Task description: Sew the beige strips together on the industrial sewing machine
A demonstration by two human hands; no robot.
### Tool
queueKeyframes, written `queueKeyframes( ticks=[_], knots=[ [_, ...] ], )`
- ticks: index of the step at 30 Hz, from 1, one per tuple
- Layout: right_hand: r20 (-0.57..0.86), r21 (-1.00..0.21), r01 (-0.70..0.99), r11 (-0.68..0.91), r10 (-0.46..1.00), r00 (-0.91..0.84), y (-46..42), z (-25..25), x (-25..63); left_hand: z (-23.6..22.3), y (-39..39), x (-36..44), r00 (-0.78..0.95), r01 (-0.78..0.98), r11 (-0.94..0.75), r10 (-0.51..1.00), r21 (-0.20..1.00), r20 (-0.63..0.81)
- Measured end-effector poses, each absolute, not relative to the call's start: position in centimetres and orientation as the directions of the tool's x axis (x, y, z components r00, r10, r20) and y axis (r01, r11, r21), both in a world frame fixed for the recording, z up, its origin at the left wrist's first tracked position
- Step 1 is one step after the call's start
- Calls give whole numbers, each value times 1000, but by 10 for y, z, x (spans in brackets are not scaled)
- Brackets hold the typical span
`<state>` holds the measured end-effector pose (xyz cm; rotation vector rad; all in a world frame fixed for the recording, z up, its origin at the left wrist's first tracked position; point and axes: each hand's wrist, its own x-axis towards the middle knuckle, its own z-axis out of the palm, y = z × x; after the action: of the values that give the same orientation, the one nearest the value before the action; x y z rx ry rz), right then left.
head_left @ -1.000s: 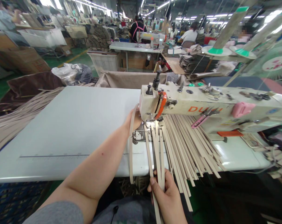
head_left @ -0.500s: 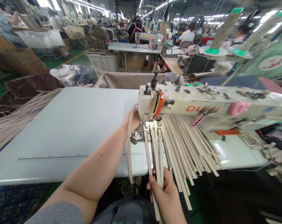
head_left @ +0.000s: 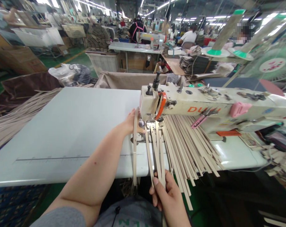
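Note:
My right hand (head_left: 168, 195) is closed around several narrow beige strips (head_left: 158, 157) below the table's front edge, the thumb pressing on top. The strips run up under the head of a cream sewing machine (head_left: 149, 102). My left hand (head_left: 131, 122) lies on the table just left of the needle area, thumb apart from the fingers. Part of it is hidden by a hanging beige strip (head_left: 134, 151), which crosses in front and drops over the table edge. To the right, a thick row of similar strips (head_left: 185, 145) lies under the machine arm.
Pink-handled snippers (head_left: 199, 121) and a pink block (head_left: 239, 109) are on the machine arm. A heap of strips (head_left: 22, 123) hangs at the table's left. Thread cones (head_left: 224, 34) and a fan (head_left: 272, 64) stand at right. Other people work farther back.
The fingers of my left hand have spread, with the thumb now showing. The hanging strip has shifted right. The leftmost strip's loose end no longer sticks out below my right hand.

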<state>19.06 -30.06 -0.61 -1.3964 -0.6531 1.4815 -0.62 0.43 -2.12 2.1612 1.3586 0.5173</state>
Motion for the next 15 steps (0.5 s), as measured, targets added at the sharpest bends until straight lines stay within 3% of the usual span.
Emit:
queueKeyframes(
  ticks=[9, 15],
  knots=[
    [-524, -764, -425, -485, 851, -29, -310, -5, 203, -22, 7, -7, 388, 684, -324, 920, 653, 51],
    [-539, -810, -308, -499, 841, 55, -316, -3, 209, -15, 5, -1, 429, 734, -381, 902, 562, 52]
  ],
)
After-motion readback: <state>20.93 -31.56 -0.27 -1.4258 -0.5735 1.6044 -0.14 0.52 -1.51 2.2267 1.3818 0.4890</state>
